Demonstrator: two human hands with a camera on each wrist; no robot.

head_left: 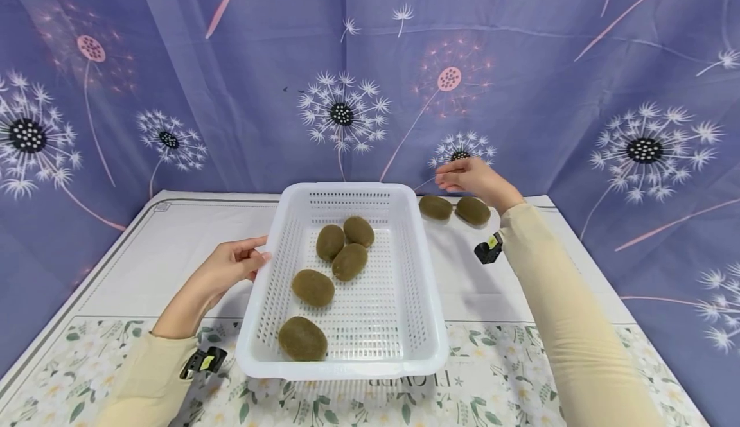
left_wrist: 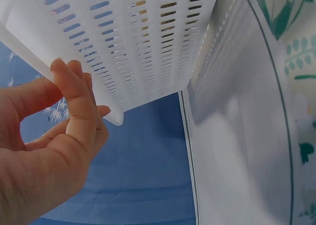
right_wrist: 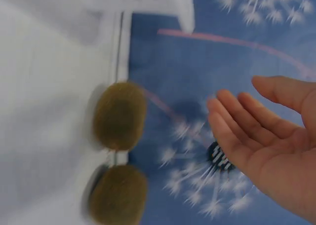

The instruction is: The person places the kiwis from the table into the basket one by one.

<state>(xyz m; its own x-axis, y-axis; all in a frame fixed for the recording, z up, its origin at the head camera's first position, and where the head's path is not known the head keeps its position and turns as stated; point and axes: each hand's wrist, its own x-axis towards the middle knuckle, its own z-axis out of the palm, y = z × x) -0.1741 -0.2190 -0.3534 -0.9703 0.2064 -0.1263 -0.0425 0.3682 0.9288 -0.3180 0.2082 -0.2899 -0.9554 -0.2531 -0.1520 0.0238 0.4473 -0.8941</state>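
**Cream sleeves (head_left: pixel 584 331) flank a white basket (head_left: pixel 341 370), its kiwis split five in, two out**

Nearest the head camera, the two sleeves reach up from the bottom of the view. Between them stands the perforated basket, over a table (head_left: pixel 216 231) whose cover is white at the back and flowered toward the person.

Five kiwis (head_left: pixel 313 287) lie inside it: three bunched together toward the far end, and two well apart from them along the left side. Outside, two kiwis (head_left: pixel 436 207) rest just beside each other on the table, right of the basket's far end and close to the patterned curtain (head_left: pixel 243 93).

By that split the work looks part-way through; a single moment does not show which way the fruit is travelling. The pair outside and the five within have yet to end up together.

The left hand (head_left: pixel 228 266) has its thumb and bent fingers together at the left rim, apparently pinching it. The right hand (head_left: pixel 471 180) is above the outside pair, thumb apart from loosely bent fingers, with nothing in the palm and no kiwi touched.
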